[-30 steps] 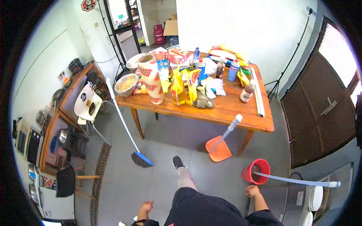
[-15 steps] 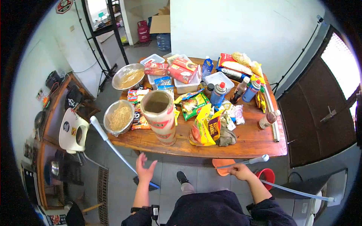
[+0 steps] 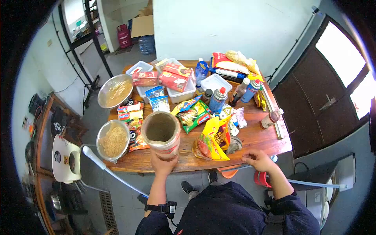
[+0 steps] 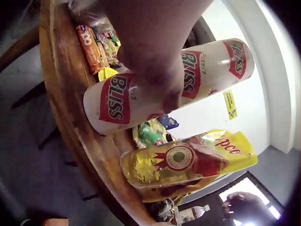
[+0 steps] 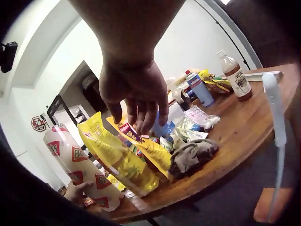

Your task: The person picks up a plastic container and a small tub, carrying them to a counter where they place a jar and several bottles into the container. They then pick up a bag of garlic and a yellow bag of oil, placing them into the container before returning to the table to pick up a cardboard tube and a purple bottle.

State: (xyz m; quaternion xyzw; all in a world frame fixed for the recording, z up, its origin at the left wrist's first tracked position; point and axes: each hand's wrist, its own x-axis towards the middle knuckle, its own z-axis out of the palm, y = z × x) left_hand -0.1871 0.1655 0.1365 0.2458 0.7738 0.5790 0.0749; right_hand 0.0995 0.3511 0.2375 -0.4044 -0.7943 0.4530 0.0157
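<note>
My left hand (image 3: pixel 163 164) grips a tall, hollow cream tube (image 4: pixel 216 68) with red and green BLISS labels. It stands upright at the table's front edge, and in the left wrist view my fingers curl round its middle. My right hand (image 3: pixel 259 160) hangs over the front edge, fingers loosely bent, holding nothing. Nearest to it are a yellow-topped pouch of oil (image 4: pixel 178 160), a brown and yellow packet (image 3: pixel 223 131) and a crumpled grey cloth (image 5: pixel 193 155).
Bowls of brown food (image 3: pixel 113 140), noodle packs, red boxes (image 3: pixel 175 77), plastic tubs, spray cans (image 3: pixel 217 101) and bottles (image 3: pixel 270 118) crowd the wooden table (image 3: pixel 184 166). A broom (image 3: pixel 113 172) leans at left; a red bucket (image 3: pixel 261 179) stands at right.
The person has stepped up to the table. My left hand has risen from beside the body and taken hold of the tube. My right hand has come up to the table edge.
</note>
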